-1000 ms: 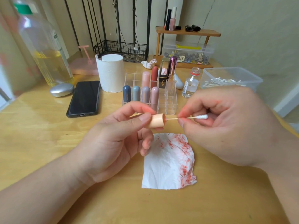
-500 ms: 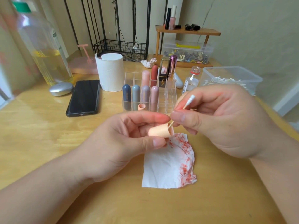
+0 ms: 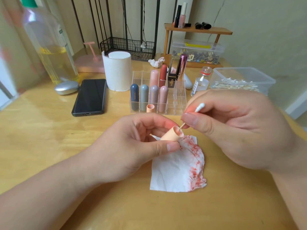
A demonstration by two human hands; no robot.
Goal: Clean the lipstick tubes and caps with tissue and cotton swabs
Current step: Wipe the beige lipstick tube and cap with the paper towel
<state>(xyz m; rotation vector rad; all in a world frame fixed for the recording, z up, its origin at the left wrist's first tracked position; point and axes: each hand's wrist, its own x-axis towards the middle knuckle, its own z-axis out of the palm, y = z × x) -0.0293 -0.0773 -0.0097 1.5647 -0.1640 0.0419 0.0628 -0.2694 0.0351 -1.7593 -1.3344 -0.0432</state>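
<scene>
From the head view, swabbing a cap's inside looks to be the step in hand: the left hand (image 3: 132,146) pinches the peach cap (image 3: 171,136) between thumb and forefinger at mid-table, just above the red-smeared tissue (image 3: 174,171); the right hand (image 3: 232,130) pinches the cotton swab (image 3: 199,107), its lower tip inside the cap. Next, I'd judge, come small turns round the inner wall. At twelve o'clock the clear organiser (image 3: 179,103) holds upright lipsticks and an open peach tube (image 3: 150,108); at two o'clock the clear tub (image 3: 240,77) holds loose swabs.

Left hand (image 3: 132,146) pinches a cap (image 3: 171,136) between thumb and forefinger; right hand (image 3: 235,130), fingers curled, pinches a cotton swab (image 3: 199,107) at its fingertips.
</scene>
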